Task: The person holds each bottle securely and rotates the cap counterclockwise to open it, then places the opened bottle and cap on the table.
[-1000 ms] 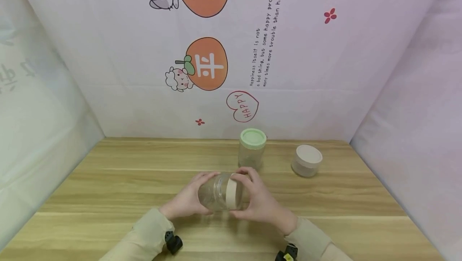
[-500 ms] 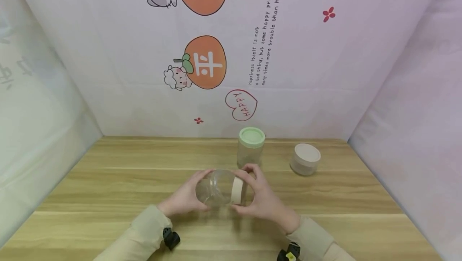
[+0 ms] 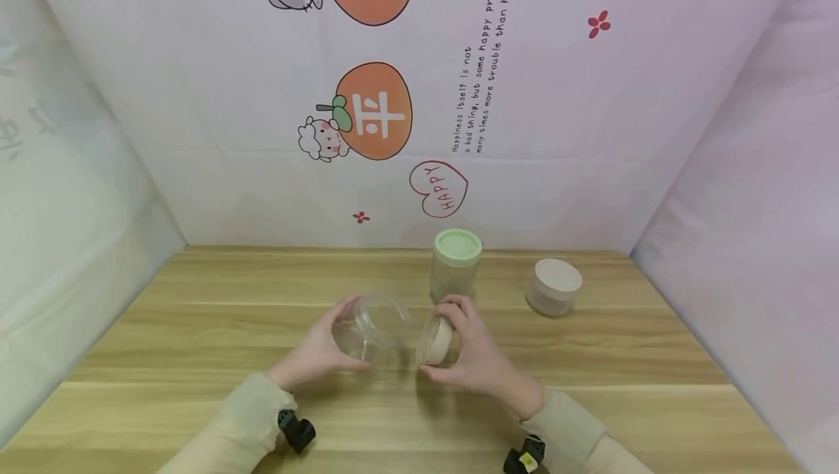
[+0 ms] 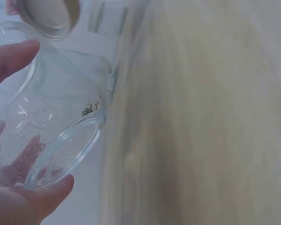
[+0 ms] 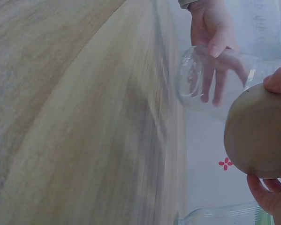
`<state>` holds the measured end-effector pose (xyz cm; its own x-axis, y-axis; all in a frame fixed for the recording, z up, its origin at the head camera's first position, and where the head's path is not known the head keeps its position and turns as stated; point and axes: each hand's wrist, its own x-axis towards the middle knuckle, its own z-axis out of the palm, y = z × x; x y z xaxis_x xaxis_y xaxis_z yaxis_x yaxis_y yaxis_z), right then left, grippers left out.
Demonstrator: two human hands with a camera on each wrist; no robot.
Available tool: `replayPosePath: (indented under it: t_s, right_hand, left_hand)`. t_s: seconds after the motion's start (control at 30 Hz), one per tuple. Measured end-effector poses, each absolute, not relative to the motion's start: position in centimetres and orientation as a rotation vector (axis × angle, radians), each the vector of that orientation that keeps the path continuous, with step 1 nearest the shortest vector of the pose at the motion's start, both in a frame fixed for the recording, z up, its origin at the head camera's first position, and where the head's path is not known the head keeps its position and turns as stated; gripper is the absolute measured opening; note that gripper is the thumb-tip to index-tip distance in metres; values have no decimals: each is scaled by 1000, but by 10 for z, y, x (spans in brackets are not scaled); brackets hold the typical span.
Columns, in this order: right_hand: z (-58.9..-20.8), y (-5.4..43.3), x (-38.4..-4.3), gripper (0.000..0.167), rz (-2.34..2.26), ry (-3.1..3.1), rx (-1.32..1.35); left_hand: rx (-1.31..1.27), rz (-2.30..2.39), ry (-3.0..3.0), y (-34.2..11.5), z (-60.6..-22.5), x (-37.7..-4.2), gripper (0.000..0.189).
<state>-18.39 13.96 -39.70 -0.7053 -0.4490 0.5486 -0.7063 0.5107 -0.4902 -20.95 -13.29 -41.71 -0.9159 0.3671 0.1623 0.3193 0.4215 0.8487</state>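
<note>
My left hand [image 3: 316, 349] grips a clear jar [image 3: 385, 320] by its base end. The jar is tilted on its side above the table, its uncovered mouth towards the right. Small dark crumbs [image 4: 89, 110] show on the jar in the left wrist view. Beige and round, the jar lid [image 3: 441, 341] is pinched at its rim by the thumb and fingers of my right hand [image 3: 483, 361]. A gap separates lid and jar. In the right wrist view the lid's flat top [image 5: 260, 133] faces the camera.
Behind my right hand stands a tall clear jar [image 3: 452, 281] with a green lid. Further right is a short clear jar [image 3: 552, 301] with a whitish lid. The wooden table [image 3: 197, 343] ends at a printed cloth backdrop [image 3: 537, 190].
The lid has come away from the jar. My left hand has shifted left with the jar and turned its mouth upward a little; my right hand has moved slightly right with the lid.
</note>
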Motion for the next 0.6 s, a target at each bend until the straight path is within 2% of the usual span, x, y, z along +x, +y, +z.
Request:
replayPosePath:
  t_s: [0.33, 0.6]
  right_hand:
    - [-397, 127, -183, 62, 1000, -2515, 1017]
    - [-403, 110, -187, 63, 946, -2612, 1088]
  left_hand:
    - [562, 1743, 2611, -157, -405, -203, 105]
    - [487, 1812, 2647, -180, -401, -196, 106]
